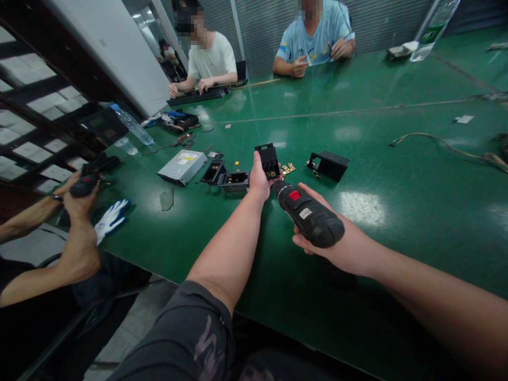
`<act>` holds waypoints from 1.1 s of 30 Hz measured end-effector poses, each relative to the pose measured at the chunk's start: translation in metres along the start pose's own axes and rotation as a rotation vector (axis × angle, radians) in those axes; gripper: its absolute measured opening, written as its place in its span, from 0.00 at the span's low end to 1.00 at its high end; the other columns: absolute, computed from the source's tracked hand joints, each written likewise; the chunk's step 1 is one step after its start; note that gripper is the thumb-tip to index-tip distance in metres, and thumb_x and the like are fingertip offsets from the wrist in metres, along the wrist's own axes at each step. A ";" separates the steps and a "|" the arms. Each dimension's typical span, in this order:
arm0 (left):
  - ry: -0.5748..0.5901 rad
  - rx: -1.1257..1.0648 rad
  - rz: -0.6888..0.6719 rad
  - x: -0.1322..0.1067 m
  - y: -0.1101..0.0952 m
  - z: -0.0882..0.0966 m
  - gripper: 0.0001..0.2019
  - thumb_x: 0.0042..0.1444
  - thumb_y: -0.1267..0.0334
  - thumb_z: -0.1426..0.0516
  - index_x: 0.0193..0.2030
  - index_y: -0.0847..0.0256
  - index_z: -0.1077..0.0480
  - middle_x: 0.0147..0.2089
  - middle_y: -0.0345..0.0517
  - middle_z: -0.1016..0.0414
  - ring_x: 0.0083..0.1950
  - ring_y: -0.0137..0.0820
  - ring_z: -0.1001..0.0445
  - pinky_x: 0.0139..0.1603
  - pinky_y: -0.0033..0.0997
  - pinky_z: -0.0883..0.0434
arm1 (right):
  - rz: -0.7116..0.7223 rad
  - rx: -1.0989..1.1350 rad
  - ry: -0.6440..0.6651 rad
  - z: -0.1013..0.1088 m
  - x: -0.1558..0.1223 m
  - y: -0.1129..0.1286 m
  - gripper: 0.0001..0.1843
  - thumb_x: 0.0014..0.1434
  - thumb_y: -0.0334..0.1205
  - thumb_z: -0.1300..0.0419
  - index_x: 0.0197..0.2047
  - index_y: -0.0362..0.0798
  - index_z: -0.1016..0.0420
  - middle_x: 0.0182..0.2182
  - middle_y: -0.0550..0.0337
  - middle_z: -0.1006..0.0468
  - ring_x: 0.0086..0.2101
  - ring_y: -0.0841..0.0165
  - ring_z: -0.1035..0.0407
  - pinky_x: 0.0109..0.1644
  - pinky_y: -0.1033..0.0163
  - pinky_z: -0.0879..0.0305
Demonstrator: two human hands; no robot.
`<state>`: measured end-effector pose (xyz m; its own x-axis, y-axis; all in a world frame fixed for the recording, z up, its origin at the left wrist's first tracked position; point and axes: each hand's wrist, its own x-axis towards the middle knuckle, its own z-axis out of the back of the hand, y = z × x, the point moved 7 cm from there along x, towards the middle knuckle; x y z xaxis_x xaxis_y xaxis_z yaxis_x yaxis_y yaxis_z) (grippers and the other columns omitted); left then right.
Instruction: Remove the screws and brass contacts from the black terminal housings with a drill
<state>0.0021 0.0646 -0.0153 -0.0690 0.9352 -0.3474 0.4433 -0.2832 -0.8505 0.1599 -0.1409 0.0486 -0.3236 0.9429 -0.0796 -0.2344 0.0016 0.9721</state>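
Observation:
My left hand (259, 179) holds up a small black plastic housing (268, 161) with brass contacts inside it. My right hand (317, 241) grips a black cordless screwdriver (308, 214) with a red badge, its nose pointing at the base of the housing and close to my left hand. Several small brass fittings (288, 169) lie on the green workbench (381, 254) just beyond the tool. To the right of them sits a black angled bracket (328, 165). Two more black housings (224, 177) lie to the left of my left hand.
A silver optical drive (182, 166) lies on the bench at left. A person at the left holds a black power screwdriver (85, 185) above a white-and-blue glove (111, 218). Two seated people are across the bench, one at a black keyboard (197, 95). A tan cable (448, 143) lies at right.

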 end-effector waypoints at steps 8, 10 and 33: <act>-0.019 0.009 -0.020 0.000 -0.002 0.001 0.42 0.71 0.21 0.47 0.61 0.59 0.16 0.43 0.53 0.11 0.43 0.40 0.10 0.47 0.38 0.15 | 0.004 -0.003 -0.003 -0.001 0.001 0.001 0.70 0.65 0.48 0.24 0.94 0.59 0.65 0.53 0.48 0.12 0.39 0.55 0.15 0.49 0.44 0.17; -0.016 0.008 -0.033 0.001 -0.001 0.002 0.41 0.72 0.21 0.48 0.60 0.59 0.16 0.44 0.53 0.11 0.44 0.40 0.10 0.47 0.38 0.15 | 0.011 -0.005 -0.001 -0.001 0.000 0.000 0.70 0.65 0.48 0.24 0.94 0.59 0.65 0.53 0.49 0.12 0.40 0.54 0.15 0.49 0.44 0.17; 0.001 -0.012 -0.042 0.007 0.001 0.002 0.39 0.74 0.23 0.48 0.62 0.57 0.16 0.47 0.55 0.10 0.49 0.43 0.09 0.49 0.40 0.14 | 0.006 -0.006 -0.007 0.000 0.001 0.003 0.70 0.63 0.47 0.24 0.94 0.58 0.63 0.51 0.48 0.12 0.39 0.53 0.15 0.49 0.42 0.17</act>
<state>0.0002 0.0701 -0.0197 -0.0866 0.9463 -0.3114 0.4511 -0.2414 -0.8592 0.1588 -0.1404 0.0516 -0.3188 0.9450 -0.0727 -0.2385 -0.0057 0.9711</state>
